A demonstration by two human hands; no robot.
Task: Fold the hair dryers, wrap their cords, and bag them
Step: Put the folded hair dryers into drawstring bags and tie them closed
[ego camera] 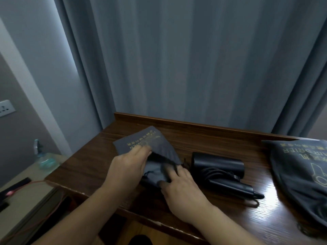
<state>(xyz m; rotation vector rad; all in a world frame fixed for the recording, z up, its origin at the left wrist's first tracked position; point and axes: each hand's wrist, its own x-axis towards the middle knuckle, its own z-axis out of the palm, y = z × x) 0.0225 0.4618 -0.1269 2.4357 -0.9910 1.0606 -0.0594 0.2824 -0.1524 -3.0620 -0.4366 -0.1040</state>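
A: Where are the hands?

B: Both at the centre of the frame, on a dark bag (146,144) that lies on the wooden tabletop (203,138). The left hand (129,165) holds the bag's upper flap, fingers curled over the gold print. The right hand (178,184) grips the bag's lower, bunched part, fingertips tucked into the cloth.

A: Is anything inside the bag?

B: Cannot tell; the cloth is blurred and folded over itself.

A: And the dryer?

B: A black dryer (219,165) lies just right of the hands, handle folded, pointing to the lower right. Its cord (217,173) is bundled against the body, with a loop trailing near the handle's end.

A: Anything else?

B: A second bag (300,170), grey with gold lettering, sits at the right edge of the frame, well apart from the first. Grey curtains (177,59) hang behind. At the left are a wall socket (6,106), a plastic bottle (42,156) on a lower surface, and a red cable (35,183).
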